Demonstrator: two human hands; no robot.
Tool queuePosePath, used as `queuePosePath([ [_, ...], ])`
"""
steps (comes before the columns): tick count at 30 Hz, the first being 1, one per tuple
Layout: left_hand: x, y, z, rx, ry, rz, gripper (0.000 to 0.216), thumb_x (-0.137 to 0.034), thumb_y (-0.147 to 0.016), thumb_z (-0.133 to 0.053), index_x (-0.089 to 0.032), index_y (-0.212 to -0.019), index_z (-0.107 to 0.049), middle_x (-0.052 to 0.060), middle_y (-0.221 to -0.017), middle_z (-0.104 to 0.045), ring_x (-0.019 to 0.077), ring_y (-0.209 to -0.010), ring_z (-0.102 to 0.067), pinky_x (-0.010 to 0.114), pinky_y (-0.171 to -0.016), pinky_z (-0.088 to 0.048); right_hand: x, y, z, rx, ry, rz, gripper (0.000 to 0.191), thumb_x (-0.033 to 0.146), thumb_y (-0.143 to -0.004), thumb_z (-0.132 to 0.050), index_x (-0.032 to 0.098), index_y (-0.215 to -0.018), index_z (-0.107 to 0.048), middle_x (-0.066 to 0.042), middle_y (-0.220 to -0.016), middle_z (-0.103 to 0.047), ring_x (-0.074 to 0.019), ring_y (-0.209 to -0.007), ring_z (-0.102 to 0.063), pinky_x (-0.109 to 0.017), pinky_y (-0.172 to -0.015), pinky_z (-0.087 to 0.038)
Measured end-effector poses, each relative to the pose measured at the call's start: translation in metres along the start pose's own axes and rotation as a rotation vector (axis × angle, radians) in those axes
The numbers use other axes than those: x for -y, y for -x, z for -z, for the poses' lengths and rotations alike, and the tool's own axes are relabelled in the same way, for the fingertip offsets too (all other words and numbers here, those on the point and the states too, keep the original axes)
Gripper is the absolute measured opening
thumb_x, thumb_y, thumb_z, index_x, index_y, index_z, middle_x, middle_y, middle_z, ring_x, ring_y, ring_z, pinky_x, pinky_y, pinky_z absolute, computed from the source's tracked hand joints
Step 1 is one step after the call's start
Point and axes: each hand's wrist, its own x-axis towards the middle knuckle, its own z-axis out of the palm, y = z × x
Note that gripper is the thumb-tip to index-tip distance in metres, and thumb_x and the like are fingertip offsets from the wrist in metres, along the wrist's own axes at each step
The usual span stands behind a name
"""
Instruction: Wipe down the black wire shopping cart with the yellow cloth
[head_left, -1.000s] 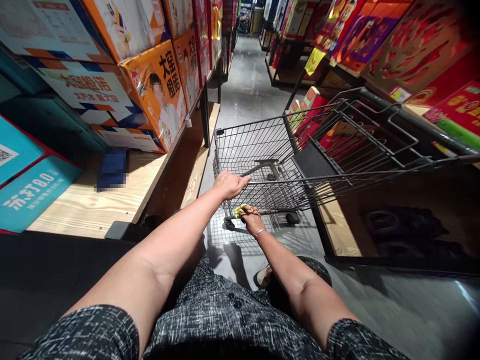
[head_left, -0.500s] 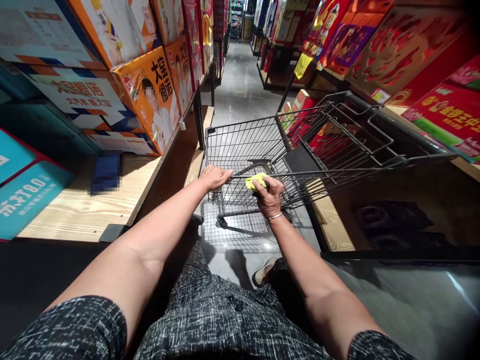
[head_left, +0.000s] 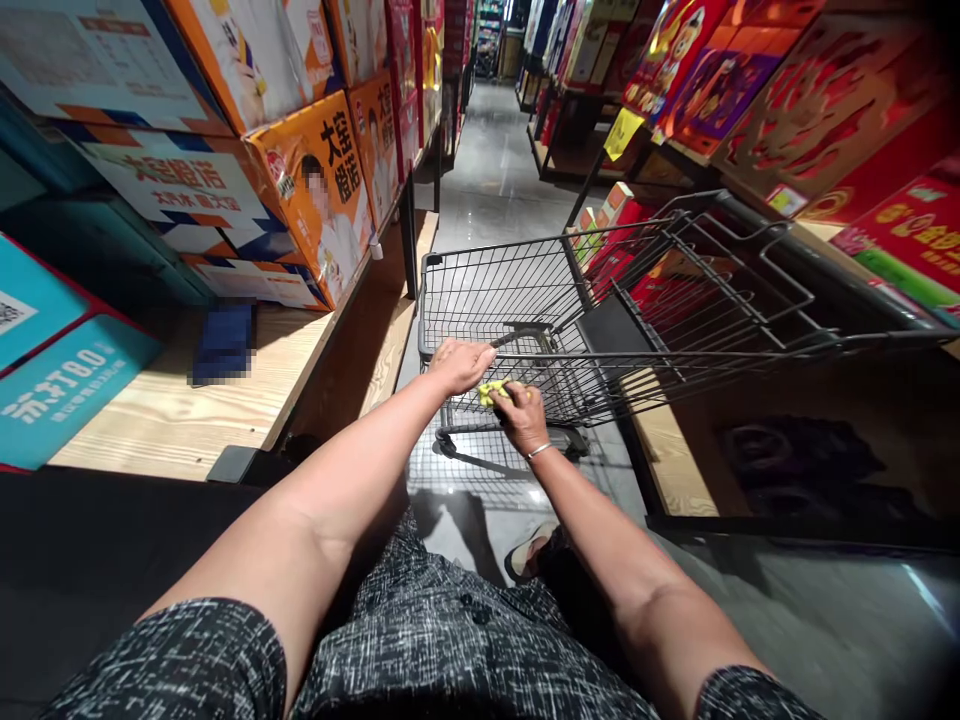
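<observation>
A dark wire shopping cart (head_left: 517, 353) stands crosswise in front of me, its basket tapering to the left. My left hand (head_left: 460, 367) is closed over the near top rim, close to the basket's left corner. Just to the right and lower, my right hand (head_left: 526, 418) grips a crumpled yellow cloth (head_left: 492, 393). The cloth is against the near wire side, below the rim. Part of it is hidden under my fingers. No goods show inside the basket.
Shelves line both sides of the aisle (head_left: 491, 150). Orange drink cartons (head_left: 311, 200) and a blue box (head_left: 67, 370) are on the left wooden shelf (head_left: 172, 410), beside a dark blue blurred object (head_left: 223, 340). Red gift boxes (head_left: 911, 235) stand behind the cart's handle.
My right hand and the cloth have moved down and left, from the rim to the wires below it. My left hand has slid a little right along the rim. The view has shifted slightly.
</observation>
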Motion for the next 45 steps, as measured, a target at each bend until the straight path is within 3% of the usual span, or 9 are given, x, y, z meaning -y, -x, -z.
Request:
queuePosePath([
  [4,0.011,0.0,0.006,0.012,0.032,-0.001,0.045,-0.043,-0.104,-0.03,-0.026,-0.12,-0.069,0.005,-0.121,-0.076,0.026,-0.115,-0.065,0.042,-0.103,-0.041,-0.027,-0.023,0.068,-0.381,0.09,0.011,0.047,0.014,-0.087,-0.058,0.03,-0.13,-0.071,-0.01,-0.14,-0.051,-0.0307,-0.124,-0.041,-0.048,-0.108,-0.041],
  [8,0.018,-0.003,0.006,0.031,0.038,-0.012,0.039,-0.036,-0.094,-0.047,-0.028,-0.127,-0.067,0.003,-0.128,-0.074,0.0258,-0.123,-0.061,0.043,-0.11,-0.037,-0.039,-0.04,0.102,-0.527,0.136,-0.196,0.057,0.01,-0.075,-0.06,0.024,-0.13,-0.068,-0.014,-0.142,-0.043,-0.0335,-0.122,-0.037,-0.051,-0.105,-0.04],
  [16,0.027,-0.007,0.005,0.031,-0.06,-0.004,0.037,-0.033,-0.086,-0.057,-0.02,-0.119,-0.067,0.012,-0.124,-0.072,0.031,-0.124,-0.061,0.044,-0.111,-0.037,0.069,-0.092,0.071,-0.201,0.041,-0.092,0.042,0.015,-0.086,-0.056,0.025,-0.125,-0.069,-0.016,-0.136,-0.053,-0.0319,-0.108,-0.039,-0.047,-0.089,-0.042],
  [19,0.033,-0.008,0.008,0.025,-0.08,0.003,0.034,-0.033,-0.087,-0.055,-0.021,-0.117,-0.068,0.01,-0.124,-0.073,0.03,-0.123,-0.061,0.043,-0.111,-0.037,0.076,-0.097,0.07,-0.171,0.036,-0.024,0.041,0.018,-0.091,-0.054,0.027,-0.128,-0.068,-0.015,-0.14,-0.052,-0.0321,-0.111,-0.038,-0.047,-0.09,-0.042],
  [22,0.042,-0.011,0.012,0.026,-0.044,-0.011,0.032,-0.039,-0.089,-0.054,-0.027,-0.116,-0.069,0.004,-0.12,-0.075,0.0281,-0.12,-0.062,0.043,-0.111,-0.037,0.039,-0.084,0.082,-0.186,0.098,0.03,0.04,0.015,-0.09,-0.054,0.028,-0.123,-0.07,-0.012,-0.141,-0.054,-0.031,-0.112,-0.04,-0.047,-0.091,-0.04],
  [26,0.056,-0.015,0.018,0.035,-0.017,-0.005,0.036,-0.047,-0.092,-0.052,-0.029,-0.116,-0.07,0.002,-0.119,-0.076,0.0269,-0.119,-0.062,0.042,-0.112,-0.036,-0.054,-0.047,0.111,-0.267,0.199,-0.019,0.052,0.011,-0.075,-0.061,0.025,-0.124,-0.07,-0.013,-0.138,-0.055,-0.03,-0.113,-0.045,-0.048,-0.094,-0.04],
  [32,0.048,-0.029,0.026,0.081,0.007,0.047,0.051,-0.061,-0.095,-0.047,-0.023,-0.117,-0.072,0.008,-0.122,-0.076,0.0325,-0.12,-0.062,0.048,-0.111,-0.038,-0.155,-0.002,0.138,-0.517,0.31,-0.333,0.05,0.018,-0.071,-0.065,0.017,-0.12,-0.074,-0.024,-0.134,-0.051,-0.0366,-0.121,-0.045,-0.054,-0.094,-0.037],
  [38,0.01,-0.044,0.023,0.169,0.173,-0.067,0.061,-0.06,-0.105,-0.026,-0.027,-0.142,-0.062,0.005,-0.144,-0.067,0.0301,-0.137,-0.054,0.051,-0.118,-0.029,-0.085,-0.019,0.083,-0.635,0.203,-0.185,0.053,0.015,-0.076,-0.06,0.025,-0.127,-0.068,-0.015,-0.138,-0.046,-0.0346,-0.123,-0.04,-0.057,-0.1,-0.042],
  [45,0.008,-0.046,0.026,0.216,0.221,0.02,0.08,-0.057,-0.107,-0.002,-0.026,-0.137,-0.069,0.005,-0.129,-0.074,0.0309,-0.133,-0.057,0.053,-0.116,-0.027,-0.014,-0.046,0.019,-0.418,0.076,-0.095,0.039,0.016,-0.091,-0.061,0.033,-0.123,-0.073,-0.013,-0.136,-0.05,-0.0347,-0.132,-0.035,-0.059,-0.113,-0.037],
])
